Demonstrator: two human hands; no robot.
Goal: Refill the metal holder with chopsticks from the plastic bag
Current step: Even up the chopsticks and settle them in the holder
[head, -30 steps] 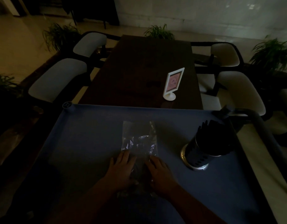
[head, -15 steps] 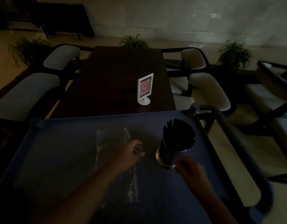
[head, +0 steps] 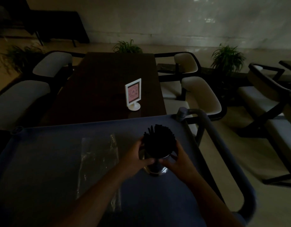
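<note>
The metal holder (head: pixel 156 169) stands on the blue cart top (head: pixel 43 161), packed with dark chopsticks (head: pixel 159 141) that stick out of its mouth. My left hand (head: pixel 135 158) wraps its left side and my right hand (head: pixel 177 159) wraps its right side, both closed around the holder. The clear plastic bag (head: pixel 99 163) lies flat on the cart to the left of the holder, under my left forearm; I cannot tell what it holds in the dim light.
The cart's handle bar (head: pixel 223 145) curves along the right side. Beyond the cart is a dark wooden table (head: pixel 100 86) with a white sign stand (head: pixel 133 94). Padded chairs (head: pixel 202 94) flank it, with potted plants (head: pixel 226 58) behind.
Both hands left the plastic bag, moved right and closed around the metal holder. The view swung right.
</note>
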